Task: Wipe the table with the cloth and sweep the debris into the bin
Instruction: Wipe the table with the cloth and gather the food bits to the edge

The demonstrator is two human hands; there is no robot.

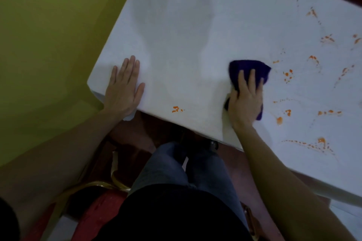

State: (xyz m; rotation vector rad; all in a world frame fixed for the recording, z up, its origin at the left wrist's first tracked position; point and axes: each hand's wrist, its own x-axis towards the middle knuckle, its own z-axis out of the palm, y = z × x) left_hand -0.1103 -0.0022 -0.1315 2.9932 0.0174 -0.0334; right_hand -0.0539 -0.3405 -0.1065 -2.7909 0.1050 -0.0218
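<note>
Right hand [245, 101] presses a bunched dark purple terry cloth [249, 71] onto the white-covered rectangular table [186, 31], fingers curled over its back edge, cloth poking out ahead of the fingertips. Left hand [124, 86] lies flat near the table corner, fingers straight and together, bracing. Orange smears and crumbs [288, 75] lie just beyond the right hand and further out; one small patch [176, 109] sits between the hands. Cloth looks soft, light, easily crumpled; probably best held wadded under the palm. No bin in view.
</note>
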